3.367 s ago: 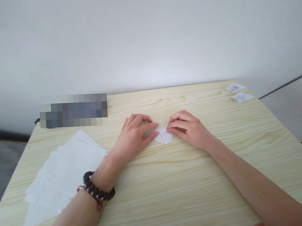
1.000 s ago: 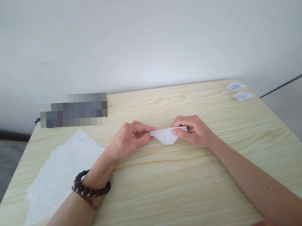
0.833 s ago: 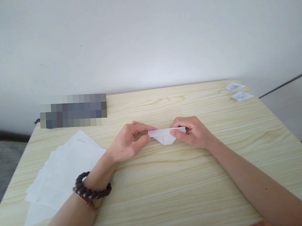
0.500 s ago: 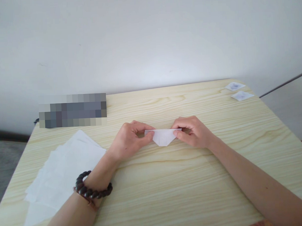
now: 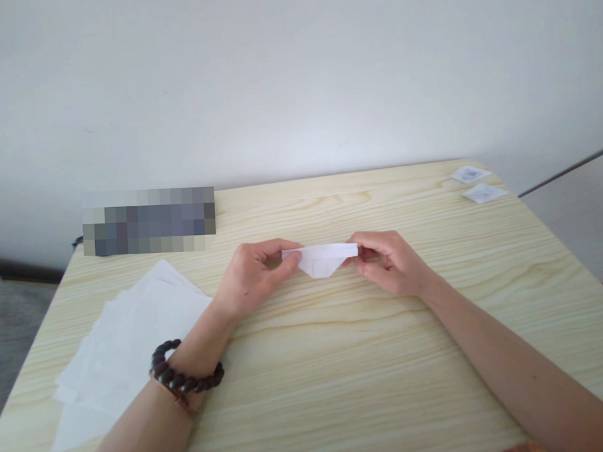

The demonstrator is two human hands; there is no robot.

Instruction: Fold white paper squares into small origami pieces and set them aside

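A small folded white paper piece [image 5: 321,258] with a flat top edge and a pointed underside is held just above the wooden table [image 5: 337,358], near its middle. My left hand [image 5: 256,274] pinches the piece's left end between thumb and fingers. My right hand [image 5: 386,262] pinches its right end in the same way. Both hands are closed on it. A dark beaded bracelet [image 5: 185,377] circles my left wrist.
A loose stack of white paper sheets [image 5: 121,347] lies on the table's left side. Two small folded white pieces [image 5: 477,184] rest at the far right corner. A blurred-out object [image 5: 149,221] sits at the far left edge, against the pale wall.
The folded paper was pressed flat on the table under my fingers; it is now lifted and held by its two ends, and has shifted slightly up and left over the last second.
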